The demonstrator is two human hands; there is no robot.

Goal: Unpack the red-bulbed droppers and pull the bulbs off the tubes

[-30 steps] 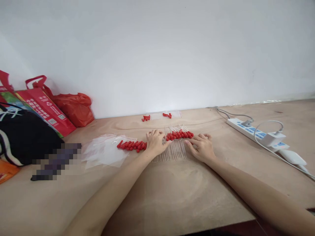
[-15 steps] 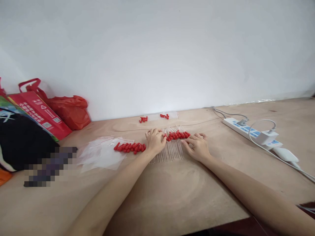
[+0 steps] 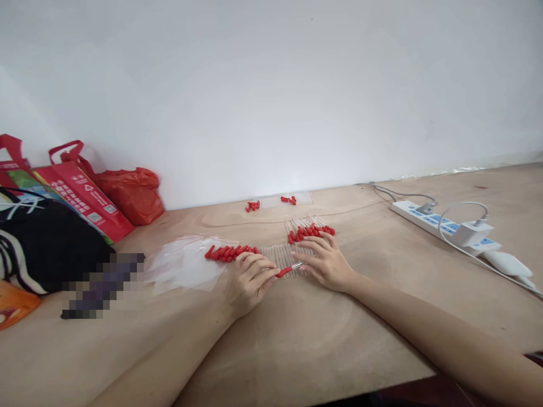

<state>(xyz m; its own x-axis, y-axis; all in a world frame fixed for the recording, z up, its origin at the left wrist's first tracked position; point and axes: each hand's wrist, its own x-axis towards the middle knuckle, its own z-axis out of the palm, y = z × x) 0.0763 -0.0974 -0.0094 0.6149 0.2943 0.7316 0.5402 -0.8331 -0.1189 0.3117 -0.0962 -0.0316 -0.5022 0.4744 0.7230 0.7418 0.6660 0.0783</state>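
Note:
My left hand (image 3: 254, 277) is closed, pinching a red rubber bulb (image 3: 285, 272). The bulb lines up with the end of a clear thin tube (image 3: 297, 265), which the fingers of my right hand (image 3: 326, 261) grip. Whether the tube is seated inside the bulb is too small to tell. Beneath and between the hands lies a row of loose clear tubes (image 3: 278, 252), partly covered by my fingers. Just beyond my right hand are several droppers with red bulbs (image 3: 307, 230), their clear stems pointing away. A pile of loose red bulbs (image 3: 227, 253) lies beyond my left hand.
Clear plastic bags (image 3: 182, 265) lie spread at left. Near the wall, another bag (image 3: 271, 200) has small red bulbs around it. A white power strip (image 3: 418, 217) with plugs and cables occupies the right. Red bags (image 3: 85, 195) and a black bag (image 3: 55, 246) stand far left.
Both hands have come nearer me from the bulbed droppers. A red bulb and a clear tube now show between them. The view has shifted slightly.

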